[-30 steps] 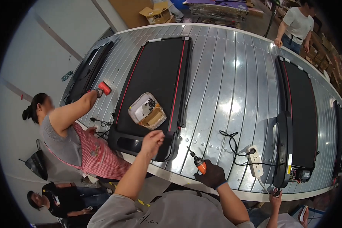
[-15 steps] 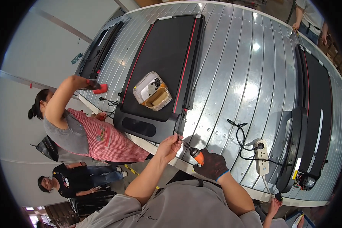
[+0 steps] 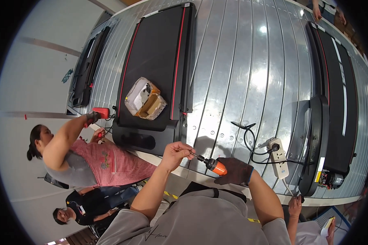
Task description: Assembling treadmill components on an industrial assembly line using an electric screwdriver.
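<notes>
My right hand [image 3: 235,171], in a dark glove, is wrapped round an orange and black power screwdriver [image 3: 215,166]. The driver's bit points left and slightly up. At the bit's tip, my bare left hand [image 3: 176,156] is closed in a pinch; whatever small piece lies between its fingertips cannot be made out. Both hands hover over the table's near edge, by the near right corner of a black walking-pad treadmill [image 3: 155,61] with red side lines. A worn cardboard box [image 3: 146,99] rests on its belt, divided in two, with small black pieces in one part.
A white power strip [image 3: 278,159] with a black cable [image 3: 249,141] lies right on the ribbed metal table [image 3: 229,73]. A second treadmill [image 3: 339,102] stands far right, another black unit [image 3: 90,67] far left. A co-worker in a red checked apron [image 3: 114,161] holds a red tool [image 3: 101,112].
My view has shifted, so the treadmill sits further left. My hands have drawn away from its corner, still together at the bit. The co-worker's red tool has come nearer the treadmill's left side.
</notes>
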`<state>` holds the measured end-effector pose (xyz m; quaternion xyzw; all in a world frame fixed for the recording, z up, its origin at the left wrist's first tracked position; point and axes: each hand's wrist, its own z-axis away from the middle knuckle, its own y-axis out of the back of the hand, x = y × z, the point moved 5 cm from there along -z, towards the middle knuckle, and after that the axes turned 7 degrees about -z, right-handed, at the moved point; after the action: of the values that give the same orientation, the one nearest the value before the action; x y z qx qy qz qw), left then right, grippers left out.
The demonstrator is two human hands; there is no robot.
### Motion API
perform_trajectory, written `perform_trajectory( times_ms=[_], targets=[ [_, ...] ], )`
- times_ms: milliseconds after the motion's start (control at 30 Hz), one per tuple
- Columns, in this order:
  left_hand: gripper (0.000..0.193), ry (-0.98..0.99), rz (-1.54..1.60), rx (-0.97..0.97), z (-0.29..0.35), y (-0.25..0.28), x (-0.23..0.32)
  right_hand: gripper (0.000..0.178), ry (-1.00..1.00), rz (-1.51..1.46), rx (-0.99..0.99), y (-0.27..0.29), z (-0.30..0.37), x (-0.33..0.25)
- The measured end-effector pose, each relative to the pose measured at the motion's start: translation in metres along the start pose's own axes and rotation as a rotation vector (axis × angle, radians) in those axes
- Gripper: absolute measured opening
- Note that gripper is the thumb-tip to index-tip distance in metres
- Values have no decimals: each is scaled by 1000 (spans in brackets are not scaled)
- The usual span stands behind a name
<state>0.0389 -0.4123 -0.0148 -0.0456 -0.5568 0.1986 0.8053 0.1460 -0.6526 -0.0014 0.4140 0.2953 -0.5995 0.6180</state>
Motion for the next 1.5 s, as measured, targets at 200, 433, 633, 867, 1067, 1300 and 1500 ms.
perform_trajectory(
  times_ms=[200,433,633,867,1067,1300,1500],
  targets=[
    [13,205,664,294,-10,6,-83,58,-81,71,51,1,-46,4],
    [20,328,611,771,-37,51,-103,49,-174,291,168,1,-104,-15],
    [20,329,668,837,-24,39,-98,61,-131,331,92,2,-104,-21],
    [23,276,664,834,-5,32,-83,47,-84,367,74,8,-102,-33],
    [27,321,-382,659,25,18,27,43,-92,338,68,10,-98,-34],
    [20,267,-712,394,38,77,-3,24,76,-17,363,-43,-151,-24],
    [27,85,-424,373,22,57,-118,21,-83,281,327,-40,-238,-11]
  ],
)
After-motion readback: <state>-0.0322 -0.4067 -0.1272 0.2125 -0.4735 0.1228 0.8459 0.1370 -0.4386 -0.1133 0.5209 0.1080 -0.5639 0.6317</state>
